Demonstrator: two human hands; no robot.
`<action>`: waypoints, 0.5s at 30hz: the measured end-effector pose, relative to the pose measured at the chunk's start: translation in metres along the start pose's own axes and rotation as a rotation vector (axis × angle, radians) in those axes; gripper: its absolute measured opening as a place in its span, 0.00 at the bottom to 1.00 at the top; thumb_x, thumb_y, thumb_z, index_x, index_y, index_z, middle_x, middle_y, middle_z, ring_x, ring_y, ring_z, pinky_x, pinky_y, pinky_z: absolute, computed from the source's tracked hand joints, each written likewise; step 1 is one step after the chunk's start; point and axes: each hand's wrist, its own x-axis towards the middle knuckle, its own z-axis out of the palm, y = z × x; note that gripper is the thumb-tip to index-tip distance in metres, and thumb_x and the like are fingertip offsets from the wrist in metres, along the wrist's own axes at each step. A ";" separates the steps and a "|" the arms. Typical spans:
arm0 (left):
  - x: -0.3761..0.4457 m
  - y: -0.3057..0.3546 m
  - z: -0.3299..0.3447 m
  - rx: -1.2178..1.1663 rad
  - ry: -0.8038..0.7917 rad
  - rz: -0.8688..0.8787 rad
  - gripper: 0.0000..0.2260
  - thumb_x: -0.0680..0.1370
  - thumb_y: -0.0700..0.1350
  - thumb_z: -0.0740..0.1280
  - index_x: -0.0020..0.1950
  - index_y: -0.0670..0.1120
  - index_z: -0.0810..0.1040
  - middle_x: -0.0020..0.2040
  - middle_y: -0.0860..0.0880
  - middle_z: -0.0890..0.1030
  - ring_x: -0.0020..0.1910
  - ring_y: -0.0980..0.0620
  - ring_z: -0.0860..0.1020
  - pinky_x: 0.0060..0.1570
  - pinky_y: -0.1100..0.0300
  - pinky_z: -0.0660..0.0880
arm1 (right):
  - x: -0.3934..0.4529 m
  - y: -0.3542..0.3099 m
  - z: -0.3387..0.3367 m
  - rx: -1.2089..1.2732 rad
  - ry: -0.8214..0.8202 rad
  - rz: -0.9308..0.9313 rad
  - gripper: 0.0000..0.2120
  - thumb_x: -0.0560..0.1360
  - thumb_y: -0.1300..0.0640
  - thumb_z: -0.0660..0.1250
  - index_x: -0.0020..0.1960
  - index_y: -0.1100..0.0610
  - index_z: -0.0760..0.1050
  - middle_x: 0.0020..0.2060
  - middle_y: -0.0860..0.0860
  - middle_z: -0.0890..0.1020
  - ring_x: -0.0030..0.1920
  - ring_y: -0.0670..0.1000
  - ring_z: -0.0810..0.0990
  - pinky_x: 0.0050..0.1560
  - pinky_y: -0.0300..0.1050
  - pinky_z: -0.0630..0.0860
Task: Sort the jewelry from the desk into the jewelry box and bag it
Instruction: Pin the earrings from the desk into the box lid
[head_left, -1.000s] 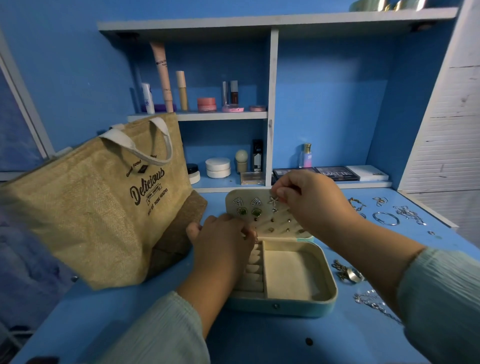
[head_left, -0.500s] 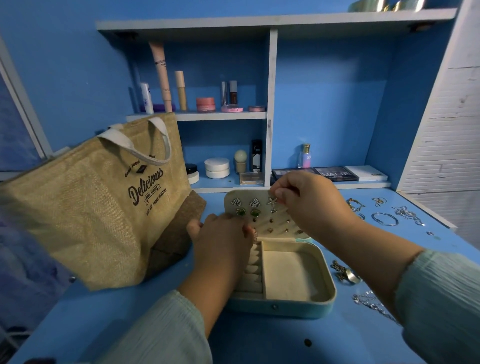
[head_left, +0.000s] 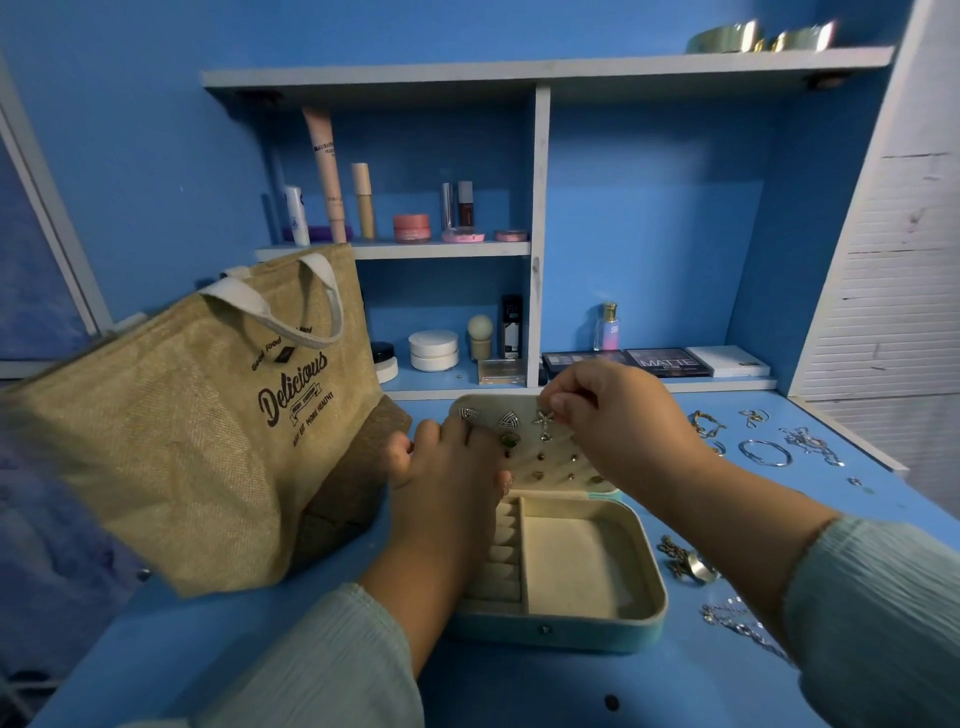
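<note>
1. At the centre of the frame, I see an open jewelry box on a blue desk. Its cream lid stands raised at the back, studded with small earrings.
2. My right hand reaches in from the right, fingers curled, pinching a small star-shaped earring against the top of the lid.
3. My left hand lies over the box's left side, its fingers resting on the lid's left edge. I cannot tell whether it grips anything.
4. The box's base shows a plain cream tray on the right and a row of ring rolls on the left.
5. At the left of the frame stands a tan jute bag with white handles. Its dark print reads "Delicious"; the smaller lines around it are only partly legible.
6. At the right, loose jewelry lies on the desk: a silver bangle, chains near the far edge, and more pieces just beside the box.
7. In the upper half, a shelf unit holds cosmetics. A dark palette on the lower right shelf reads "MATTE".
</note>
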 end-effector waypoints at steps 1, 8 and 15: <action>0.000 0.001 0.002 0.022 0.078 -0.015 0.15 0.69 0.58 0.71 0.51 0.53 0.78 0.51 0.52 0.76 0.51 0.50 0.75 0.55 0.48 0.67 | 0.000 0.000 0.000 -0.003 -0.007 0.003 0.09 0.79 0.60 0.59 0.49 0.54 0.78 0.42 0.49 0.78 0.37 0.44 0.74 0.35 0.32 0.69; 0.000 0.001 0.021 0.031 0.304 -0.111 0.33 0.51 0.62 0.78 0.45 0.46 0.70 0.44 0.45 0.68 0.42 0.48 0.65 0.46 0.52 0.65 | 0.000 0.000 0.002 0.015 0.002 0.007 0.09 0.79 0.60 0.59 0.46 0.52 0.77 0.43 0.50 0.80 0.38 0.46 0.75 0.35 0.34 0.70; 0.002 -0.008 0.027 -0.269 0.193 -0.322 0.45 0.67 0.77 0.41 0.71 0.45 0.57 0.62 0.44 0.64 0.55 0.46 0.64 0.56 0.48 0.69 | 0.000 -0.002 0.002 0.016 -0.006 0.016 0.09 0.79 0.60 0.59 0.47 0.52 0.77 0.42 0.49 0.79 0.36 0.44 0.74 0.33 0.33 0.69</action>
